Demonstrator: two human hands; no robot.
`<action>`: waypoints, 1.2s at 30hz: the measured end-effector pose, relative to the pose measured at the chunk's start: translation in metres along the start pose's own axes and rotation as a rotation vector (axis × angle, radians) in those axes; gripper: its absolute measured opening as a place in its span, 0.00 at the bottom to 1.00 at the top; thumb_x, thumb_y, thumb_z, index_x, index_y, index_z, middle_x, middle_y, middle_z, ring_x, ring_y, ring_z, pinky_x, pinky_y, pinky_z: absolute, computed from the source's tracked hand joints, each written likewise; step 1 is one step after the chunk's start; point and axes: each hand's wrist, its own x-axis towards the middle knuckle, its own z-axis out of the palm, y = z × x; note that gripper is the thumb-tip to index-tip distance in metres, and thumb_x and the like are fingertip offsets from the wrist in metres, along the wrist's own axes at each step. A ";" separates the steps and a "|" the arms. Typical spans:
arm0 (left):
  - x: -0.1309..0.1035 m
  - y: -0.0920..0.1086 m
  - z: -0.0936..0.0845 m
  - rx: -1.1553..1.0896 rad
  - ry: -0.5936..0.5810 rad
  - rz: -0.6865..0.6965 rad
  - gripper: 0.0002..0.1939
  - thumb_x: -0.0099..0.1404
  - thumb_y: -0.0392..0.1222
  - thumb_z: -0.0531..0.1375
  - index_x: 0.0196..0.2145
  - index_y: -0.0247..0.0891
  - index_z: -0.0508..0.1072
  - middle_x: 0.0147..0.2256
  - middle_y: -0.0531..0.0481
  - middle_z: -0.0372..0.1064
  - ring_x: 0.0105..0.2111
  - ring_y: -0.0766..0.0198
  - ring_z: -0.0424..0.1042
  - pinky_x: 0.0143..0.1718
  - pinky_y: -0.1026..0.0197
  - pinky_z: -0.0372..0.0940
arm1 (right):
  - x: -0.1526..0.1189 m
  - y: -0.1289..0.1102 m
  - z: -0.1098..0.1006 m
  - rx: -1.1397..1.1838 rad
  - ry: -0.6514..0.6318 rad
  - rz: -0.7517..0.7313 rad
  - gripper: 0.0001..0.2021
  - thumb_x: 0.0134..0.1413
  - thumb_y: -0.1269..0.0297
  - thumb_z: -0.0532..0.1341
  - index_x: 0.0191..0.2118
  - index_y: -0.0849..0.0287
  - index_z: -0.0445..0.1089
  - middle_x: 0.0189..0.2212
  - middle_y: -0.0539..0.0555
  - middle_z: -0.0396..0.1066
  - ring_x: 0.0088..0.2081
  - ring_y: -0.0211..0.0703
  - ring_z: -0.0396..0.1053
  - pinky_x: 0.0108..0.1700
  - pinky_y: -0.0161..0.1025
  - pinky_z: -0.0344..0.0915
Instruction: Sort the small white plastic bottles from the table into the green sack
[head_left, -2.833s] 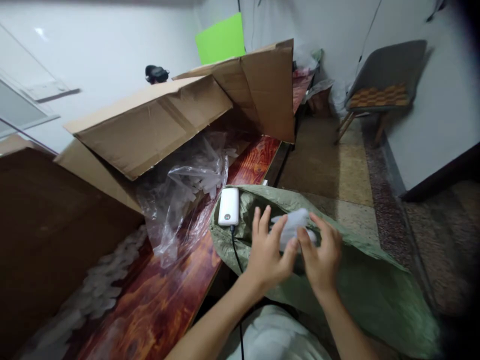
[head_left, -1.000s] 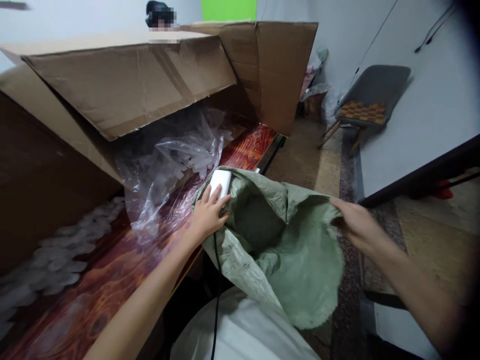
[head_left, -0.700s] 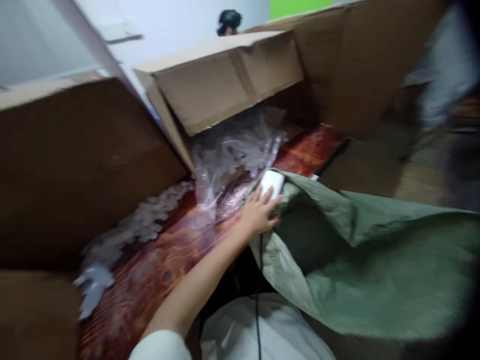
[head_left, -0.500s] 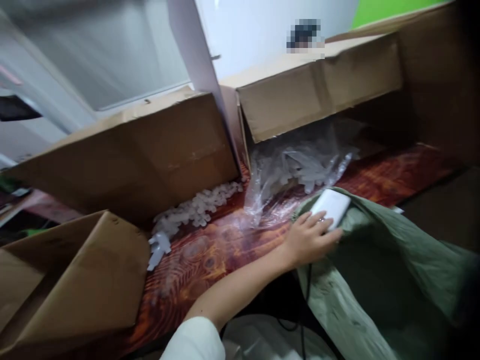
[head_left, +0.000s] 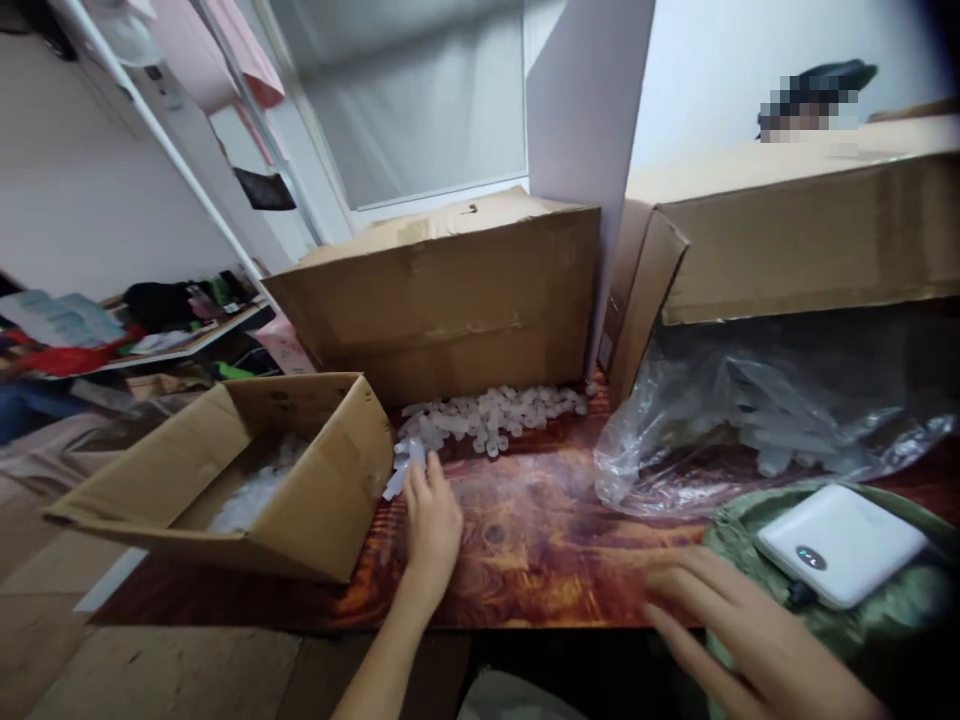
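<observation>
White pieces (head_left: 406,462) lie at the left hand (head_left: 435,520), centre-left, its grip unclear. Lower right, the blurred right hand (head_left: 739,622) spreads loosely, empty.

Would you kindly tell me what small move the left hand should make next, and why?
Probably closing the left hand on the pale pieces beside the open box: it is right by them, though contact is unclear, while the right hand is farther off, near the white device.

Dim, uneven light, glints on clear plastic (head_left: 697,450), darkened right corners
</observation>
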 end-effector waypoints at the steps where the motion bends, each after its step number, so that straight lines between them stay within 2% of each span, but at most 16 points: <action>1: -0.002 -0.016 -0.001 0.128 -0.031 -0.069 0.21 0.66 0.30 0.47 0.56 0.25 0.63 0.52 0.28 0.62 0.53 0.45 0.63 0.52 0.43 0.63 | 0.021 -0.005 0.015 -0.027 -0.162 -0.066 0.08 0.59 0.58 0.58 0.38 0.49 0.74 0.35 0.54 0.72 0.37 0.46 0.70 0.38 0.40 0.68; 4: -0.010 -0.043 -0.003 0.276 -0.091 -0.162 0.22 0.67 0.31 0.45 0.56 0.22 0.63 0.52 0.25 0.62 0.49 0.43 0.65 0.43 0.45 0.66 | 0.091 -0.028 0.082 -0.056 -0.390 -0.101 0.14 0.61 0.68 0.52 0.49 0.53 0.70 0.40 0.57 0.70 0.42 0.48 0.69 0.43 0.42 0.65; 7: -0.009 -0.046 -0.003 0.388 -0.142 -0.216 0.22 0.68 0.31 0.43 0.55 0.24 0.64 0.44 0.29 0.67 0.42 0.46 0.66 0.36 0.49 0.65 | 0.152 -0.053 0.161 -0.057 -0.434 -0.120 0.23 0.58 0.70 0.55 0.59 0.49 0.63 0.47 0.57 0.67 0.44 0.47 0.70 0.44 0.39 0.64; 10: -0.004 -0.048 -0.005 0.383 -0.140 -0.233 0.20 0.67 0.29 0.45 0.49 0.28 0.71 0.36 0.36 0.69 0.38 0.49 0.67 0.36 0.51 0.64 | 0.185 -0.065 0.217 -0.055 -0.412 -0.075 0.19 0.60 0.66 0.55 0.57 0.55 0.65 0.48 0.60 0.65 0.41 0.47 0.71 0.43 0.42 0.65; 12: -0.006 -0.052 -0.007 0.370 -0.144 -0.222 0.18 0.66 0.29 0.47 0.46 0.32 0.73 0.35 0.39 0.70 0.38 0.51 0.68 0.37 0.53 0.63 | 0.190 -0.064 0.234 -0.031 -0.380 -0.037 0.16 0.60 0.65 0.55 0.52 0.59 0.68 0.47 0.60 0.64 0.40 0.48 0.70 0.43 0.45 0.65; 16: -0.026 -0.059 -0.008 0.184 -0.090 -0.205 0.15 0.65 0.33 0.53 0.48 0.36 0.73 0.34 0.44 0.70 0.37 0.53 0.68 0.39 0.53 0.65 | 0.173 -0.051 0.237 0.095 -0.298 0.053 0.11 0.60 0.62 0.56 0.46 0.58 0.71 0.43 0.60 0.64 0.44 0.51 0.68 0.47 0.46 0.63; 20: -0.045 -0.052 -0.013 -0.140 0.041 -0.160 0.14 0.64 0.38 0.58 0.47 0.35 0.73 0.33 0.44 0.70 0.37 0.53 0.69 0.40 0.51 0.67 | 0.149 -0.045 0.230 0.300 -0.270 0.163 0.11 0.57 0.59 0.58 0.43 0.56 0.69 0.42 0.57 0.67 0.47 0.51 0.67 0.50 0.45 0.63; 22: -0.048 -0.045 -0.021 -0.297 0.047 -0.133 0.18 0.62 0.39 0.59 0.50 0.35 0.72 0.35 0.43 0.70 0.39 0.53 0.69 0.42 0.50 0.68 | 0.142 -0.045 0.225 0.406 -0.287 0.236 0.11 0.57 0.59 0.56 0.43 0.56 0.68 0.39 0.56 0.69 0.43 0.49 0.69 0.45 0.44 0.66; 24: -0.046 -0.040 -0.031 -0.482 0.006 -0.153 0.19 0.63 0.41 0.58 0.51 0.37 0.71 0.38 0.43 0.71 0.42 0.53 0.70 0.44 0.51 0.68 | 0.137 -0.048 0.219 0.509 -0.320 0.308 0.13 0.59 0.58 0.52 0.45 0.58 0.67 0.34 0.55 0.71 0.36 0.47 0.71 0.36 0.40 0.69; 26: -0.042 -0.039 -0.039 -0.676 -0.014 -0.298 0.15 0.67 0.45 0.53 0.47 0.39 0.73 0.41 0.43 0.72 0.43 0.55 0.72 0.44 0.53 0.69 | 0.131 -0.052 0.212 0.599 -0.364 0.346 0.16 0.60 0.57 0.51 0.48 0.58 0.66 0.33 0.54 0.72 0.31 0.44 0.72 0.29 0.37 0.68; 27: -0.040 -0.039 -0.042 -0.759 -0.017 -0.402 0.16 0.69 0.47 0.50 0.45 0.39 0.72 0.41 0.43 0.73 0.43 0.56 0.73 0.43 0.55 0.70 | 0.128 -0.056 0.209 0.635 -0.384 0.349 0.17 0.60 0.56 0.52 0.49 0.58 0.66 0.34 0.54 0.73 0.31 0.44 0.72 0.29 0.37 0.68; 29: -0.036 -0.041 -0.043 -0.866 -0.019 -0.586 0.18 0.70 0.51 0.47 0.45 0.39 0.70 0.42 0.43 0.74 0.42 0.57 0.75 0.41 0.57 0.70 | 0.119 -0.064 0.206 0.681 -0.408 0.327 0.18 0.59 0.55 0.54 0.52 0.57 0.66 0.43 0.56 0.73 0.39 0.46 0.73 0.37 0.39 0.71; 32: -0.033 -0.041 -0.038 -0.902 -0.010 -0.668 0.20 0.68 0.55 0.49 0.46 0.38 0.69 0.44 0.41 0.74 0.45 0.55 0.74 0.44 0.55 0.69 | 0.104 -0.075 0.210 0.651 -0.307 0.267 0.20 0.60 0.56 0.55 0.55 0.56 0.64 0.54 0.57 0.68 0.54 0.48 0.67 0.55 0.45 0.64; 34: -0.034 -0.040 -0.033 -0.947 0.041 -0.726 0.21 0.67 0.57 0.51 0.44 0.38 0.71 0.43 0.41 0.74 0.45 0.54 0.74 0.45 0.54 0.68 | 0.096 -0.079 0.216 0.609 -0.230 0.252 0.20 0.61 0.58 0.54 0.56 0.58 0.63 0.55 0.59 0.67 0.57 0.50 0.64 0.59 0.48 0.60; 36: -0.038 -0.039 -0.027 -1.047 0.129 -0.862 0.21 0.65 0.58 0.52 0.41 0.38 0.71 0.41 0.42 0.74 0.43 0.54 0.74 0.43 0.55 0.67 | 0.088 -0.082 0.222 0.575 -0.202 0.237 0.20 0.62 0.60 0.53 0.57 0.59 0.62 0.55 0.61 0.66 0.57 0.50 0.64 0.59 0.50 0.60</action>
